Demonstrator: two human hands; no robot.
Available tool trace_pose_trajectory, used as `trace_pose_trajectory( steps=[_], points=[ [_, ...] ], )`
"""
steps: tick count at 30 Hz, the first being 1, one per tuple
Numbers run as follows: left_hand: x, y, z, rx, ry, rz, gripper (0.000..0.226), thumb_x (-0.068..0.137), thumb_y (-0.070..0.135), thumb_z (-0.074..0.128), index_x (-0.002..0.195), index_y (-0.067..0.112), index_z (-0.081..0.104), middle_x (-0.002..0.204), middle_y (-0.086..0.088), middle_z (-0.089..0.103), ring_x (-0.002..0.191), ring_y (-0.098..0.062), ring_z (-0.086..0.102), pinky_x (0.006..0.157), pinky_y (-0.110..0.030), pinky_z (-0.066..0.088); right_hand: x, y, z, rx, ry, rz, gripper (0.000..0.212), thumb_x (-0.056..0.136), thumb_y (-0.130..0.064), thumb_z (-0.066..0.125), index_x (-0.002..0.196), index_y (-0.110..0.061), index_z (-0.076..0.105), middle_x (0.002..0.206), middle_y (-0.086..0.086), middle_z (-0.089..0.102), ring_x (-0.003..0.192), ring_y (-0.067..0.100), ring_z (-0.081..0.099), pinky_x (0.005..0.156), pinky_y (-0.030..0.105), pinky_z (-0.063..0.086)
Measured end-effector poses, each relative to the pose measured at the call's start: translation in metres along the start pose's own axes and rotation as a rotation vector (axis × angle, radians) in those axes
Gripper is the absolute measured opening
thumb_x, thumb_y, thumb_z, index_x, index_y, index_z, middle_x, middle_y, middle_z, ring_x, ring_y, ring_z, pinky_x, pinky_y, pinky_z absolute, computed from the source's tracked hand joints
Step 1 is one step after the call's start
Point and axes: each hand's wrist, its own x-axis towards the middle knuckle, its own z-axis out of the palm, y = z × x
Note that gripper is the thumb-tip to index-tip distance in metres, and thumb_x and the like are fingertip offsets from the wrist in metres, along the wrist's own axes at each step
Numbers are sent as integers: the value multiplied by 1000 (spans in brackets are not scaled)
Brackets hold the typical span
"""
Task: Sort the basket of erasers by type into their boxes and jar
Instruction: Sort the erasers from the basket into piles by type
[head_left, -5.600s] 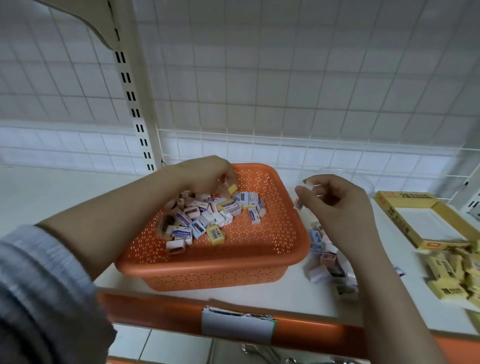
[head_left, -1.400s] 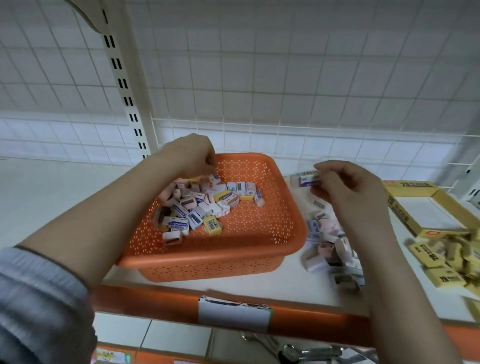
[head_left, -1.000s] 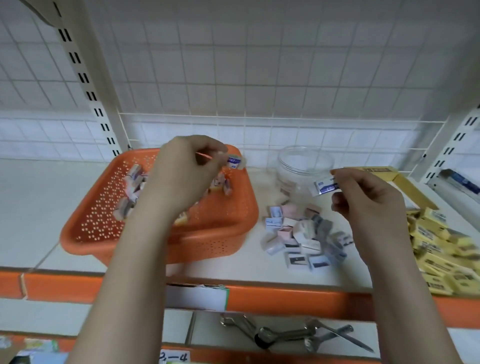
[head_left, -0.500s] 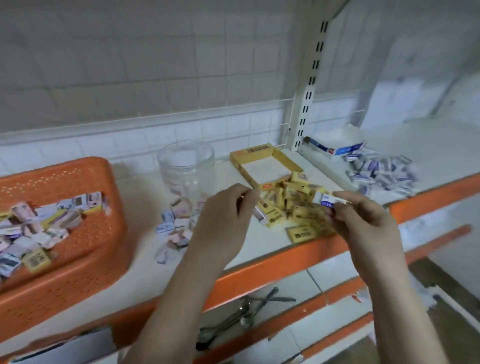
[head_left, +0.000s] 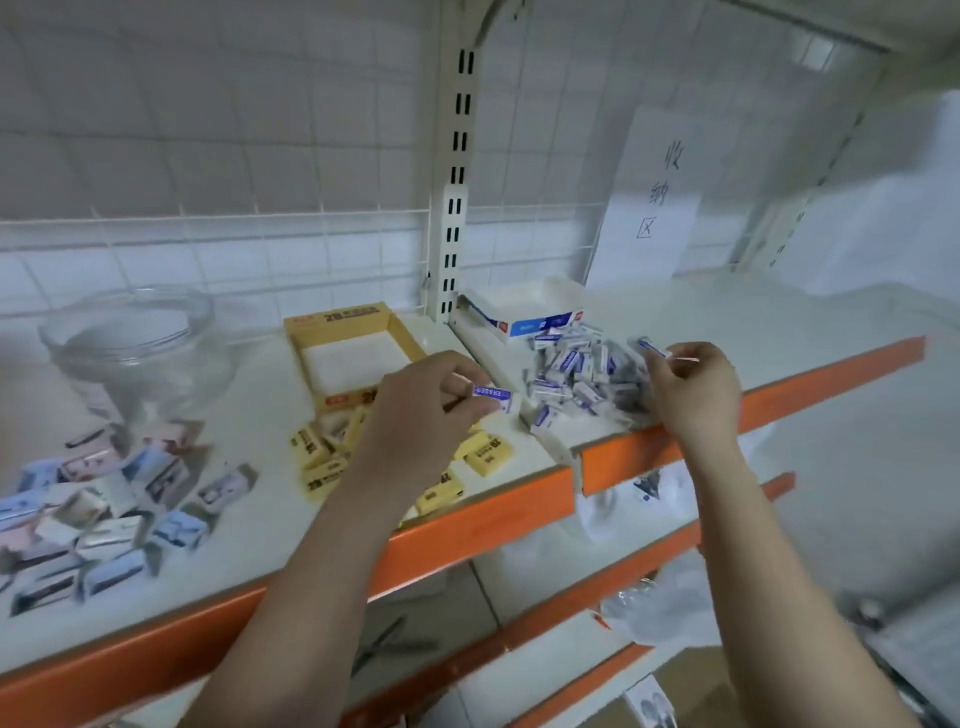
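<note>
Both hands moved right to the blue-white pile (head_left: 582, 379): left hand (head_left: 421, 415) pinches eraser (head_left: 492, 394) at fingertips; right hand (head_left: 691, 387) pinches another (head_left: 649, 347).

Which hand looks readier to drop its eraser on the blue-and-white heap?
The right hand, probably: its eraser is already at the heap. The left hand holds its eraser short of it, over the yellow ones.

2 hands (head_left: 693, 387), each pinching 1 blue-white eraser (head_left: 492, 395) above shelf (head_left: 270, 525)

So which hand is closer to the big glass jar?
Left. The left hand hovers over the yellow erasers, right of the glass jar; the right hand is farther right, by the blue-and-white pile.
</note>
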Motion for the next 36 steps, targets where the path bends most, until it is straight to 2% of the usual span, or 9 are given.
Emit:
trace_pose_trajectory(
  steps=[7,11,16,19,23,25,28,34,36],
  points=[
    [61,26,59,-70,13,32,7,84,20,68,90,21,65,78,5,65,74,-4,63,64,-6,45,31,26,2,-84,-223,-44,25,86,-32,64,85,-8,70,81,5,68,79,23,62,66,25,36],
    [103,35,93,-5,-83,25,18,87,24,65,101,14,68,91,-5,72,74,-6,62,62,-4,43,28,32,-9,-38,-241,-84,19,88,-24,59,96,-11,71,89,0,69,74,16,60,65,20,36],
    [107,32,92,217,-70,-41,22,93,28,53,107,15,66,110,0,66,95,-12,59,81,-22,44,23,30,-14,-4,-227,-232,18,88,-17,60,101,-9,69,99,2,69,87,14,61,64,9,37],
    [67,28,80,383,-59,-101,29,93,41,51,108,19,62,104,3,65,86,-12,59,75,-26,44,23,19,-2,-64,-340,-391,22,86,-21,65,105,-10,69,101,4,69,95,19,60,75,17,36],
    [26,24,85,402,-216,-231,48,80,46,67,118,21,53,114,2,55,101,-15,52,77,-26,37,29,11,22,-233,-450,-540,40,79,-39,70,112,-17,64,111,3,65,105,23,56,90,33,43],
    [25,23,90,396,-235,-260,45,79,36,71,118,22,54,116,0,54,103,-17,52,80,-26,39,34,12,29,-273,-500,-518,48,79,-45,69,119,-19,60,118,3,61,109,23,55,90,40,46],
    [28,21,94,392,-185,-258,36,83,25,69,117,20,57,112,-4,60,101,-18,55,86,-29,45,45,15,31,-286,-524,-472,46,85,-41,65,123,-16,59,112,9,62,104,25,56,85,33,46],
    [27,19,100,389,-164,-178,38,88,26,62,126,26,57,118,0,60,107,-16,54,93,-25,42,65,26,28,-327,-495,-405,26,93,-33,54,101,-9,62,87,11,63,81,27,55,63,31,36],
    [28,17,102,418,-176,-145,38,89,28,61,127,28,57,120,3,58,107,-13,53,91,-23,39,71,26,24,-329,-518,-387,30,95,-31,52,112,-8,62,98,12,65,94,30,58,71,30,39]
  ],
)
